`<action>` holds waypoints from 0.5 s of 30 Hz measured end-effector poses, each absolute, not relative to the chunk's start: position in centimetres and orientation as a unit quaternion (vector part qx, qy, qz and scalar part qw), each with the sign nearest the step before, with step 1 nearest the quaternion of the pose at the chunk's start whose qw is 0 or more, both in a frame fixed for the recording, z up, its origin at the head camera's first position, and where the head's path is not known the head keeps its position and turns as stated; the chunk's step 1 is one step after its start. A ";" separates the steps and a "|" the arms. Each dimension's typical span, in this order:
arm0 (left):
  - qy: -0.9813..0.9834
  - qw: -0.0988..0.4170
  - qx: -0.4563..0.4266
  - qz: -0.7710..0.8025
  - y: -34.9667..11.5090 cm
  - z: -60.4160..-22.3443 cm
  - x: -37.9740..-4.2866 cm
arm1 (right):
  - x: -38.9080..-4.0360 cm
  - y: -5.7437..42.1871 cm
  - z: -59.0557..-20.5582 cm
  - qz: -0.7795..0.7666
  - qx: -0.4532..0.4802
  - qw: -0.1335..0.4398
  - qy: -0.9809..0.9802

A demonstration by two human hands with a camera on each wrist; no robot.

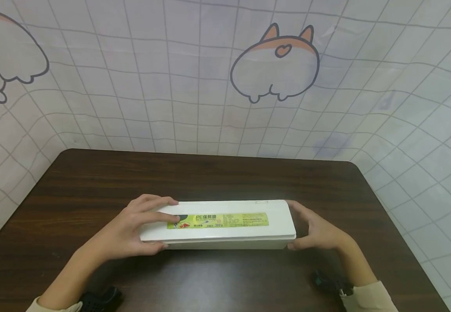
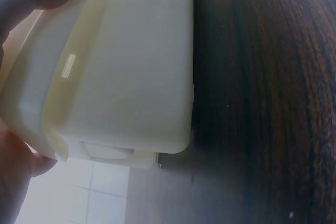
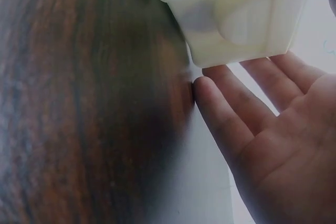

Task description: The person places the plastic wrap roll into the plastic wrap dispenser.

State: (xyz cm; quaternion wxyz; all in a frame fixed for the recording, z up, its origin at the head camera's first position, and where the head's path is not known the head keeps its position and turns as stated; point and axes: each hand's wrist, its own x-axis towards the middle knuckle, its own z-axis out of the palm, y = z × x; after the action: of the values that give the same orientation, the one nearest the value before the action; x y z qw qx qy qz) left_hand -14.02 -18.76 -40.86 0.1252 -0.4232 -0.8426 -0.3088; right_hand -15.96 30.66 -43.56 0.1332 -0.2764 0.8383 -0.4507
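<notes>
A long white cling film box [image 1: 231, 210] with a yellow-green label [image 1: 225, 220] lies crosswise near the middle of the dark table. The left hand [image 1: 137, 229] grips its left end, fingers over the lid and thumb against the front edge. At the other end, the right hand [image 1: 315, 227] holds the box between the thumb at the front corner and the fingers at the back. The right wrist view shows those fingers [image 3: 223, 103] touching the translucent end of the box [image 3: 236, 19]. In the left wrist view, the box's smooth side [image 2: 131, 61] fills the upper left.
Dark wood-grain table [image 1: 209, 173] surrounds the box. A white grid-patterned cloth [image 1: 194, 86] with cartoon animal prints hangs behind and at the sides. Black straps [image 1: 100, 299] sit at both wrists, beside light sleeves [image 1: 369, 297].
</notes>
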 end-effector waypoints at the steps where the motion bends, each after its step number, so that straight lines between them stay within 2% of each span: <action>1: -0.840 0.129 -0.426 -0.309 -18.8 -40.8 -14.0 | -16.0 30.7 -43.6 -0.452 -0.278 0.134 0.837; 9: -0.820 0.168 -0.446 -0.316 -18.9 -40.7 -14.2 | -16.1 30.7 -43.8 -0.453 -0.295 0.138 0.830; 15: -0.811 0.176 -0.455 -0.321 -18.6 -41.0 -14.6 | -16.1 30.8 -43.9 -0.454 -0.294 0.133 0.830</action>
State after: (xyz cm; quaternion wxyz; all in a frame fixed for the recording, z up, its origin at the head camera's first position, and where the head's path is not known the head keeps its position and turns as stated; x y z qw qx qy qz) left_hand -14.56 -18.64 -41.03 0.1763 -0.4553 -0.8113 -0.3214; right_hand -16.10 30.82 -43.87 0.1327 -0.2941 0.8303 -0.4545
